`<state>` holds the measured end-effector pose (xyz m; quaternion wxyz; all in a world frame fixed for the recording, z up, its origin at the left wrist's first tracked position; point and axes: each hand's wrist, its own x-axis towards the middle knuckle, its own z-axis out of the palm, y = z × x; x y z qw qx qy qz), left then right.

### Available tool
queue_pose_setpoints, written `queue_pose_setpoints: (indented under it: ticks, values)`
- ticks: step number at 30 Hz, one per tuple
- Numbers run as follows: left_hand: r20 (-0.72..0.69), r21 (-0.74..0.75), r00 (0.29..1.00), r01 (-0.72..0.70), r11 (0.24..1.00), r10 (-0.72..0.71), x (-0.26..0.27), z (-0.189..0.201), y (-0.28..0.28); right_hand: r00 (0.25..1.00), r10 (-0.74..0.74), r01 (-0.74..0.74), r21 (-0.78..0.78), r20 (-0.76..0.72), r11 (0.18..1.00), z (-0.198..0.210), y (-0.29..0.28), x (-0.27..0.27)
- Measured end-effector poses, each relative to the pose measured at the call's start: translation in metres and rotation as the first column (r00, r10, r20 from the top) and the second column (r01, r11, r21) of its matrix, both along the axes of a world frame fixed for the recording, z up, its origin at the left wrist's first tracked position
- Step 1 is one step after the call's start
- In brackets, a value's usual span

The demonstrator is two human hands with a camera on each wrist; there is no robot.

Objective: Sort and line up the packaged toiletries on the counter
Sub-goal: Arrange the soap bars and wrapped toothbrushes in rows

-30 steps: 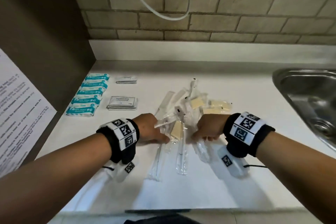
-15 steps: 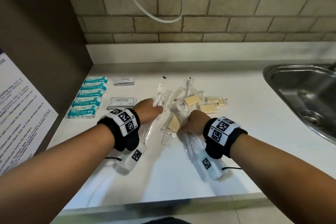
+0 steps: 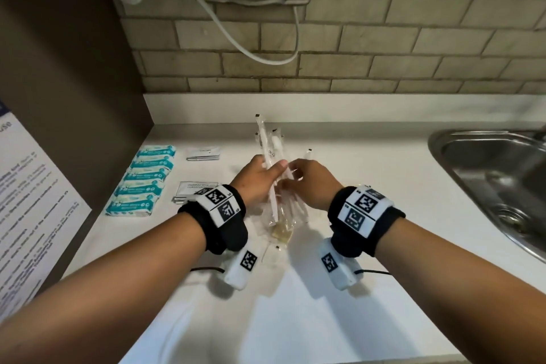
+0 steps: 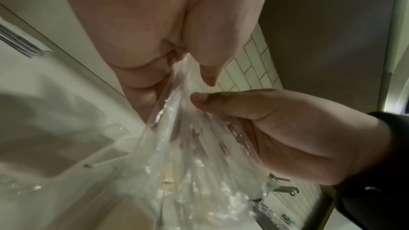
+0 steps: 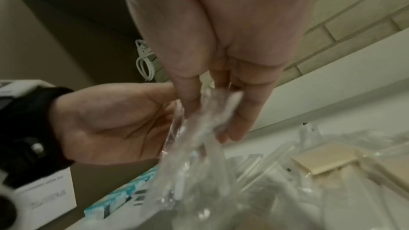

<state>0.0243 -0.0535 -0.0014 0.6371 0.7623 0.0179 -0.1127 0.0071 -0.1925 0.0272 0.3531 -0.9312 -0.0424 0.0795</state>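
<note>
Both hands meet above the middle of the white counter point(image 3: 339, 298) around one bundle of long clear-wrapped packets point(image 3: 270, 151) that stands nearly upright. My left hand point(image 3: 261, 177) grips the bundle, thumb across its front. My right hand point(image 3: 307, 182) pinches the same packets from the right. In the left wrist view the clear packets point(image 4: 181, 128) run between my left fingers point(image 4: 141, 97) and the right hand's thumb point(image 4: 221, 101). In the right wrist view, blurred wrappers point(image 5: 205, 120) sit between the right hand's thumb and fingers point(image 5: 241, 111). Tan clear-wrapped packets point(image 3: 282, 232) lie under the hands.
A column of several teal packs point(image 3: 141, 180) is lined up at the counter's left, beside a dark cabinet side point(image 3: 74, 97). Two stacks of white sachets point(image 3: 204, 154) point(image 3: 192, 190) lie right of them. A steel sink point(image 3: 487, 186) is at the right. A white cable point(image 3: 242, 38) hangs on the brick wall.
Both hands have lifted off the counter and come together, gathering the long clear packets into one raised bundle. The tan packets stay on the counter.
</note>
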Motion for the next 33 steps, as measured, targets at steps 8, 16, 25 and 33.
queue_pose_setpoints:
  ticks: [8,16,25,33]
  values:
    - [0.034,0.145,0.999,0.006,0.989,-0.011,0.041,-0.031,0.018,0.93,0.278,-0.305,-0.081,-0.242,0.949,-0.002,-0.016,0.026]
    - [0.094,0.092,0.99,-0.118,0.989,0.109,0.064,-0.014,0.022,0.983,-0.029,-0.054,-0.433,-0.183,0.9,-0.026,-0.033,0.106]
    - [0.064,0.161,0.993,-0.107,0.981,0.098,0.072,-0.021,0.024,0.954,-0.259,0.198,-0.337,-0.148,0.921,-0.053,-0.037,0.135]
    - [0.046,0.075,0.997,-0.071,0.995,0.068,0.053,-0.017,0.018,0.982,-0.178,0.177,0.028,0.065,0.984,-0.009,-0.029,0.095]
